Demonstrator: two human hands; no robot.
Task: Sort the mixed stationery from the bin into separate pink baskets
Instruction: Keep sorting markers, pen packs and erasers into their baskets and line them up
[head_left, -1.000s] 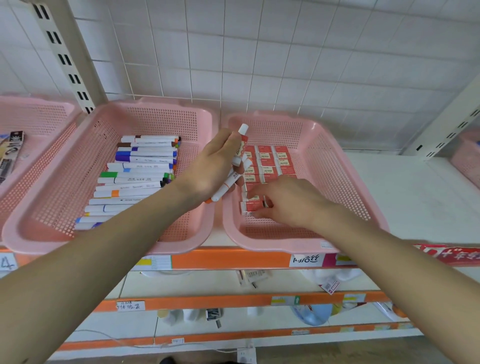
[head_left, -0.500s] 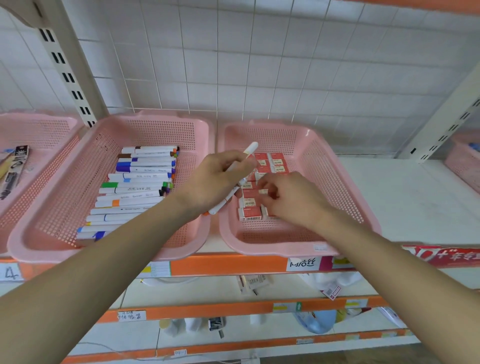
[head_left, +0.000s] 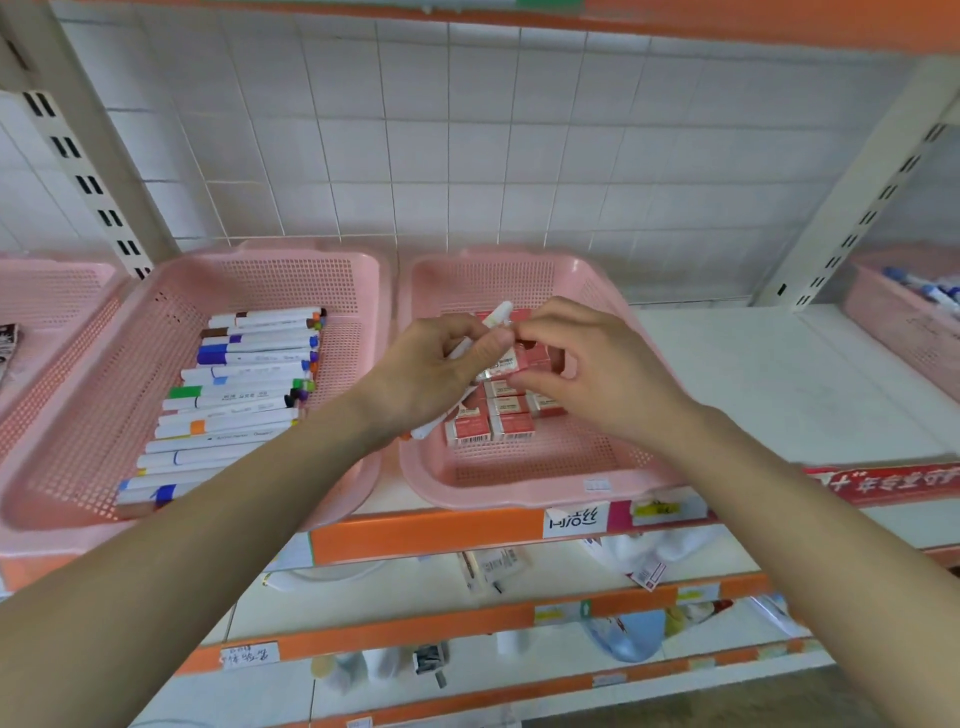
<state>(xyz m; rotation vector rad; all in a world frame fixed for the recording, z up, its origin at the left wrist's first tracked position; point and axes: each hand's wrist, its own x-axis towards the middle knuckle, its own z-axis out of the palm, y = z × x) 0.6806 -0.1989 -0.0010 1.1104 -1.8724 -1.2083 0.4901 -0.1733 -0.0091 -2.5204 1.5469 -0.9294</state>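
Note:
My left hand (head_left: 431, 371) grips a white marker (head_left: 496, 316) slanted over the right pink basket (head_left: 519, 493); the marker's lower end (head_left: 427, 431) sticks out below the palm. My left thumb also touches a small red eraser box (head_left: 503, 366). My right hand (head_left: 602, 379) pinches that box between index finger and thumb, just above the rows of red eraser boxes (head_left: 493, 423) on the basket floor. The left pink basket (head_left: 270, 260) holds several white markers (head_left: 249, 374) laid side by side.
Another pink basket (head_left: 52, 291) sits at the far left, and one with markers (head_left: 904, 322) at the far right. White slotted uprights (head_left: 88, 182) flank the bay. Bare white shelf (head_left: 753, 389) lies right of the eraser basket. Lower shelves (head_left: 493, 566) hold loose items.
My right hand has lifted from the eraser rows up to my left hand and now pinches a red box there. The marker has tilted flatter. The view has tilted upward.

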